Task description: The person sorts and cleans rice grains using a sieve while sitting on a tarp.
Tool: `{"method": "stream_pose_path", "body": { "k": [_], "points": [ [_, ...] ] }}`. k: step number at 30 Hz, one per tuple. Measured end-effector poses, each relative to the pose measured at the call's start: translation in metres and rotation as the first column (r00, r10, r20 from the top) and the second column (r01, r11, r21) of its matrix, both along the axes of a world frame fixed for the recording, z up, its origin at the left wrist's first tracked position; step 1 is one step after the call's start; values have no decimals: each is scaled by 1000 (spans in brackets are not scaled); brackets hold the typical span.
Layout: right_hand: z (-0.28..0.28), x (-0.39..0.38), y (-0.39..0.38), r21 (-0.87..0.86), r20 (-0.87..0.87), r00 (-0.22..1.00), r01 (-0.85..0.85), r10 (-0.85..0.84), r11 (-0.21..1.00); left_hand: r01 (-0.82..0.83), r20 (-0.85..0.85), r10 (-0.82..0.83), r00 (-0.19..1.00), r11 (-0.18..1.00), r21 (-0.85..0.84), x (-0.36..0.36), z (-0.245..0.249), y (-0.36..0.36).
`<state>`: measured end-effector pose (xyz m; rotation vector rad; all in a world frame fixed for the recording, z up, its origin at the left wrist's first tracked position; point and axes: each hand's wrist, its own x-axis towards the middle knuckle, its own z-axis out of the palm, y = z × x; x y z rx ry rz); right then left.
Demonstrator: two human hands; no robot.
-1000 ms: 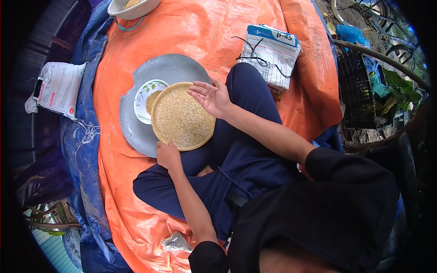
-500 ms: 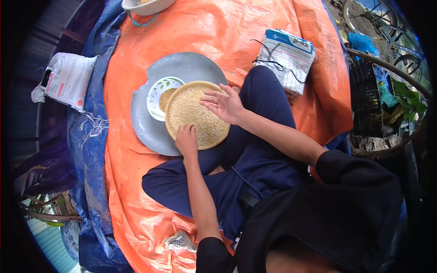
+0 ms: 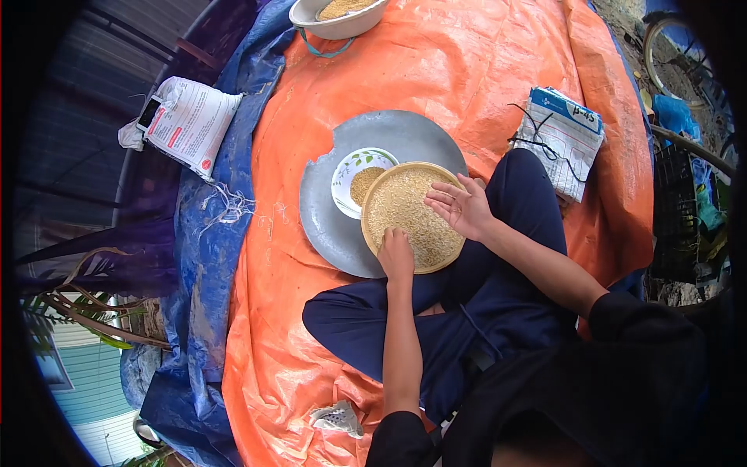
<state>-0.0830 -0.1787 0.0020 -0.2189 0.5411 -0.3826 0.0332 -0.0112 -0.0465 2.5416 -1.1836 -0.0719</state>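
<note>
A round woven tray (image 3: 377, 184) with a raised yellowish rim holds a layer of pale husked grain (image 3: 416, 222). It rests partly over my folded legs and partly over a large grey metal disc. My left hand (image 3: 397, 253) is at the tray's near-left edge, its fingertips curled together on the grain; what they pinch, if anything, is too small to make out. Above the right side of the tray my right hand (image 3: 465, 210) is held palm up, fingers stretched out, with nothing visible in it. Beside the tray, a white leaf-patterned plate (image 3: 340, 188) bears a brown grain heap (image 3: 367, 185).
Under the plate lies the grey disc (image 3: 327, 233), on an orange tarp (image 3: 288, 335). A tied paper bundle (image 3: 560, 140) sits by my right knee. A white basin (image 3: 342, 27) stands at the far edge. At left, a white sack (image 3: 191, 124) lies by a blue tarp (image 3: 194, 272).
The view has shifted, so everything appears farther right and slightly lower. My left fingertips remain at the grain near the rim, and my right hand stays stretched out above the tray.
</note>
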Motion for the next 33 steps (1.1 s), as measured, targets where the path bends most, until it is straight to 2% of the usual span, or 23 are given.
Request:
{"method": "stream_pose_path", "body": {
  "k": [4,7,13,16,25,28,31,33],
  "points": [
    [1,0,1,-8,-5,1000,-4,4,1000,52,83,-59,995,995,80,0,-7,-1],
    [0,0,2,-14,-10,1000,-10,10,1000,75,74,-82,994,993,90,0,-4,0],
    [-2,1,0,7,-18,1000,-17,17,1000,56,-37,-55,998,998,9,2,-5,-2],
    [0,0,1,-34,-28,999,-21,20,999,21,-166,-27,986,999,-35,2,-1,-3],
    [-7,2,0,-36,-43,998,-50,48,998,-84,-199,41,979,973,-214,7,8,-3],
    [-16,2,1,-90,-201,963,-198,177,976,-126,-313,25,949,943,-307,6,19,-6],
    [-23,4,7,-65,-299,907,-328,295,942,-151,-460,-40,887,916,-371,-7,53,-15],
    [-24,3,8,-4,-247,897,-379,366,926,-152,-533,-114,839,890,-430,-18,66,-19]
  ]
}}
